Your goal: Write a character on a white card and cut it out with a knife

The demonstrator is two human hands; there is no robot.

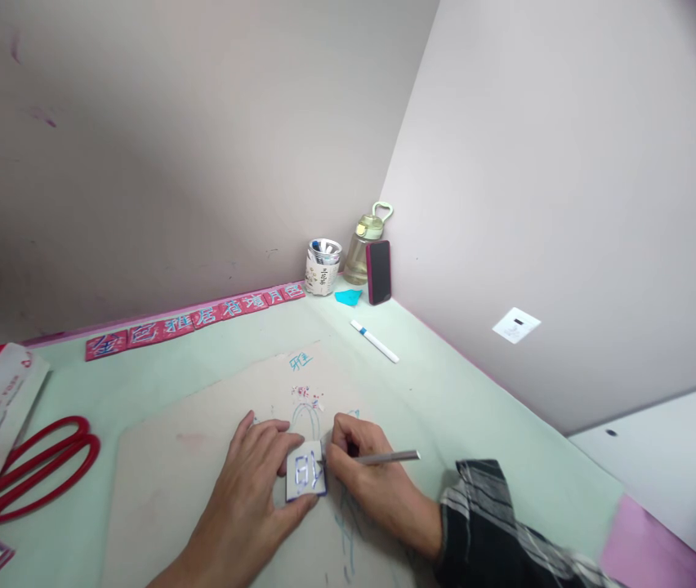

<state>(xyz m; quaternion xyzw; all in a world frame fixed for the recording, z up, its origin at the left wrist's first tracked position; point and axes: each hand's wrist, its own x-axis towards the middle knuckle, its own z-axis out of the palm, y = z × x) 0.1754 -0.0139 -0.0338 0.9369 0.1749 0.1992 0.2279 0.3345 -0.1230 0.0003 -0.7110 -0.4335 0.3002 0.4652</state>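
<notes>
A small white square piece (306, 482) with blue character strokes and dark edges lies on the pale board (158, 465). My left hand (250, 482) steadies it, with the fingers at its upper left and the thumb along its lower edge. Beside its right edge, my right hand (378, 482) is closed around a slim silver pen-shaped tool (394, 457). The tool's working tip meets the piece's right side, but its shape is too small to make out. Blue lines and reddish specks mark the board around both hands.
Red-handled scissors (47, 469) and a white packet (2, 416) lie at left. Red character tiles (194, 320) line the back wall. A pen jar (323, 273), water bottle (360, 249), phone (378, 272), blue scrap (348, 297) and white marker (374, 341) are near the corner.
</notes>
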